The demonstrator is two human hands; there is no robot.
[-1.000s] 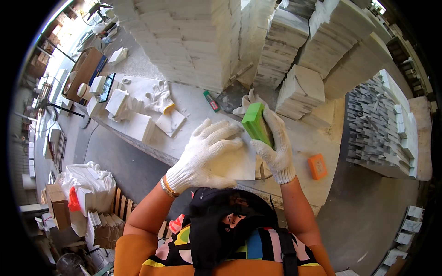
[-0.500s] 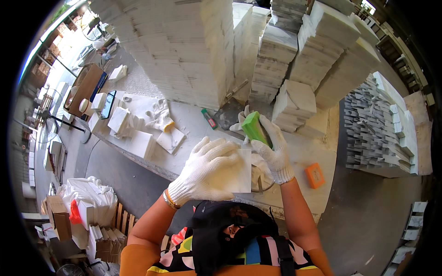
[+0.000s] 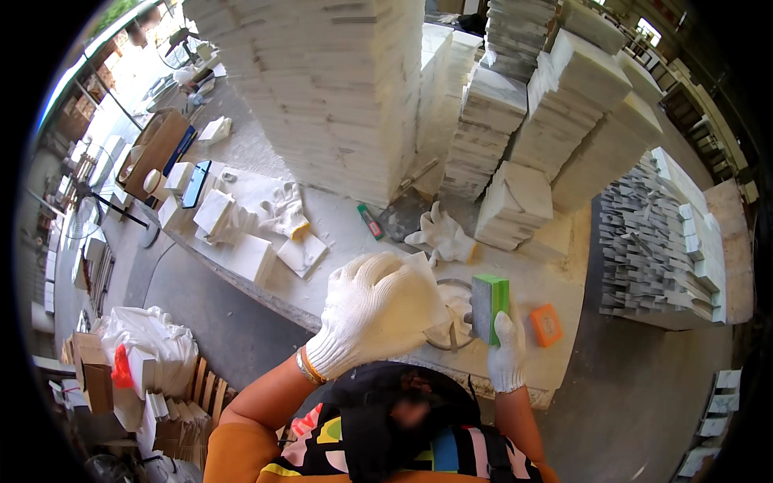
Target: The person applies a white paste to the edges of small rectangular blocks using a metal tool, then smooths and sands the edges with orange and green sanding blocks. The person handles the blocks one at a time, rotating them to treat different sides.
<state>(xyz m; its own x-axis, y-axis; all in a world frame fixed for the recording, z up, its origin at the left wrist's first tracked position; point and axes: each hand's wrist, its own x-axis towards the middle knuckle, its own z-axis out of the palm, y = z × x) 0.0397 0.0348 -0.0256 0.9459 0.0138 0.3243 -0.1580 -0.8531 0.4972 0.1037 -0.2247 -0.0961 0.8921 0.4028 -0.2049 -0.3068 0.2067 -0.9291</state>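
In a white knitted glove, my left hand (image 3: pixel 362 302) is closed on a thin white stone tile (image 3: pixel 431 306), held tilted above the table. My right hand (image 3: pixel 507 354), gloved too, grips a sanding block (image 3: pixel 498 299) from its near end. The block is green, with a grey face turned toward the tile; a gap lies between the two. Below them sits a round, rimmed object (image 3: pixel 439 344), partly hidden by the tile and block. An orange block (image 3: pixel 546 324) lies right of my right hand. Beyond the tile rests a loose white glove (image 3: pixel 441 236).
Tall stacks of white stone tiles (image 3: pixel 330 97) rise along the far side of the table (image 3: pixel 338 229). On its left are another glove (image 3: pixel 283 211), several tiles (image 3: pixel 252 259) and a phone (image 3: pixel 196 184). A pallet of grey strips (image 3: pixel 644 249) stands at right.
My right hand has moved down and right with the sanding block, turning its grey face left. The tile has tilted in my left hand. The glove beyond is now fully uncovered.
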